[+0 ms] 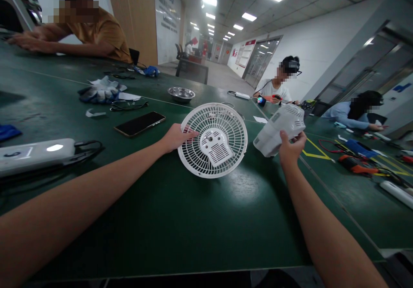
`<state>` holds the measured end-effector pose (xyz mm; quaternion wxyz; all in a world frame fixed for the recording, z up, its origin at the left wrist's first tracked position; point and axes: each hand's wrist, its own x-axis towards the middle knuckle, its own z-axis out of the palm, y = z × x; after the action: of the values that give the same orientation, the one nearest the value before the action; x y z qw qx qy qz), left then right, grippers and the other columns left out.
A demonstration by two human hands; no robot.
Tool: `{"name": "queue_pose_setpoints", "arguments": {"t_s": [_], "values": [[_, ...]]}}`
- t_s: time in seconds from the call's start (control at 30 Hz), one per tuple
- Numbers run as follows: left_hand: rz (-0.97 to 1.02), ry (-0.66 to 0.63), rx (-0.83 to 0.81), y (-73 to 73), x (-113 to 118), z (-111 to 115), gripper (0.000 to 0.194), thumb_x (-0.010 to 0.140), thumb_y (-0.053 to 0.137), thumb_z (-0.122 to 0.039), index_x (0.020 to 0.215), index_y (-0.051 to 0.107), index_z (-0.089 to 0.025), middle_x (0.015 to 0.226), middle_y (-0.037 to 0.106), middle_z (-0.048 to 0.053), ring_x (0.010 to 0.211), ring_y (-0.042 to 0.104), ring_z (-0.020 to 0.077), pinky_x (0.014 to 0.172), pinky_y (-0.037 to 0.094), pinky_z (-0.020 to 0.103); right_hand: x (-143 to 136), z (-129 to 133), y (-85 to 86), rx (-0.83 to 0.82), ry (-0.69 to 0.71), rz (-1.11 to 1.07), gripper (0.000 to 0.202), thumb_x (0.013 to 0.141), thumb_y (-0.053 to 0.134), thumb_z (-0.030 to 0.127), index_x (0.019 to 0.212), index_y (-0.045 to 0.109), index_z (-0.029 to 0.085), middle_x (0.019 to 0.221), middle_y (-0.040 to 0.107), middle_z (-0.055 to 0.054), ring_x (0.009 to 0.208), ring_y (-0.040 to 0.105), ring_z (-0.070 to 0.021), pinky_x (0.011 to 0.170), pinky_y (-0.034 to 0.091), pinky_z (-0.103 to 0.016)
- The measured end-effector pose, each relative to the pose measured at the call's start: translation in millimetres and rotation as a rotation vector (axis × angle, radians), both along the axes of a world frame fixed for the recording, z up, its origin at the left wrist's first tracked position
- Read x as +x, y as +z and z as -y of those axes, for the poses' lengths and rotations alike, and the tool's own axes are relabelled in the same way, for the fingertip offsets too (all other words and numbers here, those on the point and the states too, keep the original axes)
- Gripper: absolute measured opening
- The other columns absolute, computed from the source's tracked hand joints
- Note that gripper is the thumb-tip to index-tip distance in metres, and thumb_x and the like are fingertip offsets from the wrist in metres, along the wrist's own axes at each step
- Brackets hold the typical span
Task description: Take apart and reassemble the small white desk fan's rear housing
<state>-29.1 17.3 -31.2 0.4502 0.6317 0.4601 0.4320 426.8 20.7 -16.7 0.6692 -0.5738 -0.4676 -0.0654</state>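
Observation:
A round white fan grille [217,147] with a slotted plate at its centre is tilted up above the green table [193,228]. My left hand [177,138] grips its left rim, with the thumb over the bars. Off to the right, my right hand [292,147] is closed around a white plastic housing [280,129] with vent slots at its far end. The two parts are apart from each other. The fingers behind the grille are hidden, and part of the housing is covered by my right hand.
A phone [140,124], gloves [102,91] and a white device [38,152] lie to the left. Behind the grille is a metal bowl [181,93]. At right are an orange-and-black tool [358,165] and cables. Several people sit around the table.

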Motion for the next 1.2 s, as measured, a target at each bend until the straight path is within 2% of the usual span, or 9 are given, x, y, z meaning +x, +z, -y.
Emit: {"name": "queue_pose_setpoints", "arguments": {"t_s": [0.1, 0.2, 0.4, 0.57, 0.73, 1.07, 1.2], "values": [[0.006, -0.01, 0.0, -1.9, -1.0, -1.5, 0.018, 0.084, 0.081, -0.035, 0.088, 0.076, -0.018, 0.085, 0.078, 0.006, 0.078, 0.073, 0.0201, 0.078, 0.06, 0.038, -1.0, 0.0, 1.0, 0.005, 0.06, 0.012, 0.08, 0.075, 0.077, 0.055, 0.138, 0.048, 0.015, 0.137, 0.064, -0.02, 0.118, 0.068, -0.0308, 0.103, 0.053, -0.049], [0.035, -0.018, -0.009, -2.4, -0.3, -2.0, 0.018, 0.083, 0.082, -0.034, 0.09, 0.076, -0.018, 0.086, 0.079, 0.005, 0.078, 0.073, 0.0194, 0.077, 0.059, 0.037, -1.6, 0.1, 2.6, -0.023, 0.064, 0.04, 0.081, 0.077, 0.076, 0.057, 0.141, 0.046, 0.018, 0.142, 0.061, -0.019, 0.121, 0.067, -0.03, 0.107, 0.051, -0.05], [0.046, 0.027, -0.011, -1.1, 2.8, -1.5, 0.016, 0.081, 0.083, -0.03, 0.085, 0.076, -0.016, 0.078, 0.077, 0.004, 0.071, 0.07, 0.0177, 0.073, 0.058, 0.035, 1.0, -2.4, 2.3, 0.026, 0.116, 0.01, 0.088, 0.074, 0.079, 0.058, 0.143, 0.043, 0.018, 0.144, 0.057, -0.02, 0.122, 0.066, -0.0319, 0.107, 0.051, -0.052], [0.069, 0.006, -0.025, 0.9, 2.6, 0.2, 0.014, 0.081, 0.083, -0.028, 0.086, 0.077, -0.017, 0.079, 0.077, 0.004, 0.071, 0.071, 0.0176, 0.072, 0.058, 0.034, 3.2, -2.5, 0.4, 0.071, 0.059, 0.086, 0.084, 0.076, 0.077, 0.059, 0.141, 0.047, 0.016, 0.139, 0.06, -0.02, 0.119, 0.066, -0.0315, 0.106, 0.052, -0.053], [0.069, 0.014, -0.028, 2.4, 3.1, 1.6, 0.013, 0.08, 0.083, -0.027, 0.084, 0.076, -0.017, 0.08, 0.077, 0.005, 0.071, 0.07, 0.0181, 0.069, 0.057, 0.034, 11.5, -8.0, -3.6, 0.057, 0.017, 0.048, 0.079, 0.08, 0.071, 0.064, 0.138, 0.048, 0.016, 0.13, 0.063, -0.017, 0.114, 0.067, -0.0315, 0.104, 0.052, -0.055], [0.069, 0.007, -0.007, 0.0, 1.6, 0.5, 0.012, 0.082, 0.083, -0.028, 0.084, 0.077, -0.018, 0.08, 0.077, 0.005, 0.072, 0.07, 0.0188, 0.07, 0.058, 0.035, 12.9, -9.8, -4.2, 0.081, 0.025, 0.115, 0.081, 0.081, 0.073, 0.059, 0.144, 0.044, 0.016, 0.139, 0.06, -0.018, 0.122, 0.064, -0.031, 0.108, 0.05, -0.053], [0.077, -0.004, -0.002, 0.7, 2.0, 0.6, 0.011, 0.081, 0.083, -0.027, 0.084, 0.078, -0.018, 0.08, 0.076, 0.005, 0.071, 0.07, 0.0186, 0.071, 0.058, 0.035, 11.5, -10.9, -4.1, 0.072, 0.001, 0.06, 0.075, 0.085, 0.07, 0.06, 0.141, 0.046, 0.017, 0.132, 0.061, -0.016, 0.119, 0.065, -0.0306, 0.107, 0.051, -0.053]]}}
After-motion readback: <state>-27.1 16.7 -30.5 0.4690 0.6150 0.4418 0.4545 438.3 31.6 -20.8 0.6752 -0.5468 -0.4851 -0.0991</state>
